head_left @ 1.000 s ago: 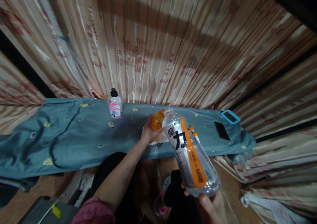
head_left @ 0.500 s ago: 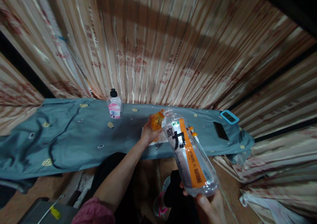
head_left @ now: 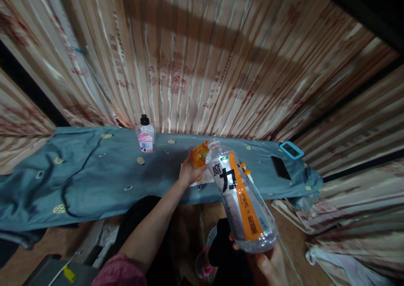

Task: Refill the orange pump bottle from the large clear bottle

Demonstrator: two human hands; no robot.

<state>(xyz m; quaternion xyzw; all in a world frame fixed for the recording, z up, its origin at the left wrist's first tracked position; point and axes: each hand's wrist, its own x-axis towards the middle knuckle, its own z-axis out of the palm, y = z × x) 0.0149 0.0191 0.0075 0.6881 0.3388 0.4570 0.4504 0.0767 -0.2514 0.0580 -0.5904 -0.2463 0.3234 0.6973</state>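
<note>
My right hand (head_left: 268, 263) is wrapped around the base of a large clear plastic bottle (head_left: 241, 197) with a silver and orange label. The bottle is tilted, its neck pointing up and to the left. My left hand (head_left: 189, 168) grips an orange see-through container (head_left: 200, 154), whose exact kind I cannot make out. The bottle's uncapped mouth is right beside this container's rim; whether they touch is unclear. Under my left hand lies a white cloth or tissue (head_left: 205, 177), partly hidden. Behind the bottle, white sticks with orange ends (head_left: 247, 171) show in part.
A clear bottle with a black cap and pink label (head_left: 145, 140) stands on the teal cloth-covered table (head_left: 94, 168). At the right lie a dark phone (head_left: 280, 168) and a blue-framed device (head_left: 291, 150). Pleated curtains (head_left: 176, 67) hang closely behind and beside the table.
Almost nothing differs. Both hands, the bottle and the orange container keep the same places; the view has shifted only slightly.
</note>
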